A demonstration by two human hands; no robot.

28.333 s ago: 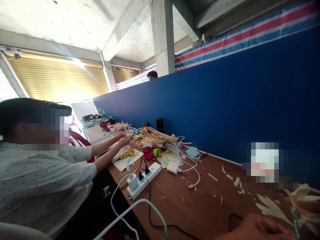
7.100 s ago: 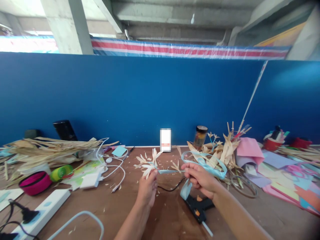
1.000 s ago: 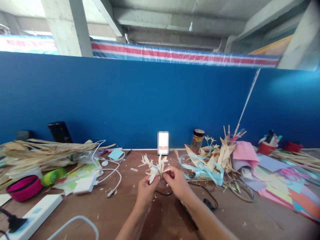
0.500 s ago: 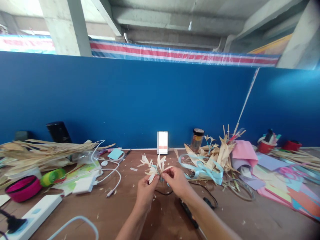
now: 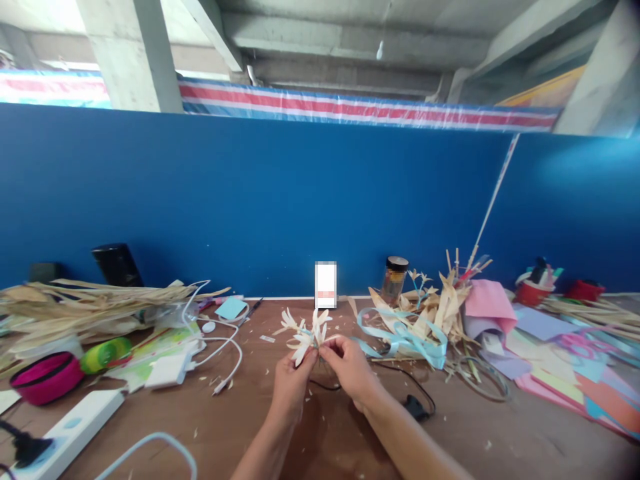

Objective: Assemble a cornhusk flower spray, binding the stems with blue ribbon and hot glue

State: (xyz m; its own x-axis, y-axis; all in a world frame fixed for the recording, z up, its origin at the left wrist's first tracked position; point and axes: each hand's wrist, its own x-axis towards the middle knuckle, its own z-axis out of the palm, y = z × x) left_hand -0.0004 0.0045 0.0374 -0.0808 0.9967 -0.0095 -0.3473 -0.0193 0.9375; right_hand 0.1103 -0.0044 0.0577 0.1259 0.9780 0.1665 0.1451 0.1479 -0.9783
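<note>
Pale, cream-coloured flowers (image 5: 303, 341), apparently of dried husk with light blue on their stems, rise between my hands above the brown table. My left hand (image 5: 293, 381) is closed, thumb and fingers pinching the flower stems from the left. From the right, my right hand (image 5: 350, 368) pinches at the same spot with closed fingertips, and a thin pale strip shows along its index finger. The fingertips of both hands nearly touch. What exactly lies between the right fingertips is too small to make out.
Behind stands a lit phone (image 5: 325, 285) against the blue partition (image 5: 280, 200). To the right lie light blue ribbon (image 5: 400, 337), dried husks (image 5: 445, 307), a dark-lidded jar (image 5: 395, 280) and coloured paper (image 5: 545, 327). A white cable (image 5: 235, 347) and power strip (image 5: 85, 427) are left.
My right hand has shifted slightly left, closer to my left hand. The black tool that showed beside my right forearm is now out of sight. The flowers have barely moved.
</note>
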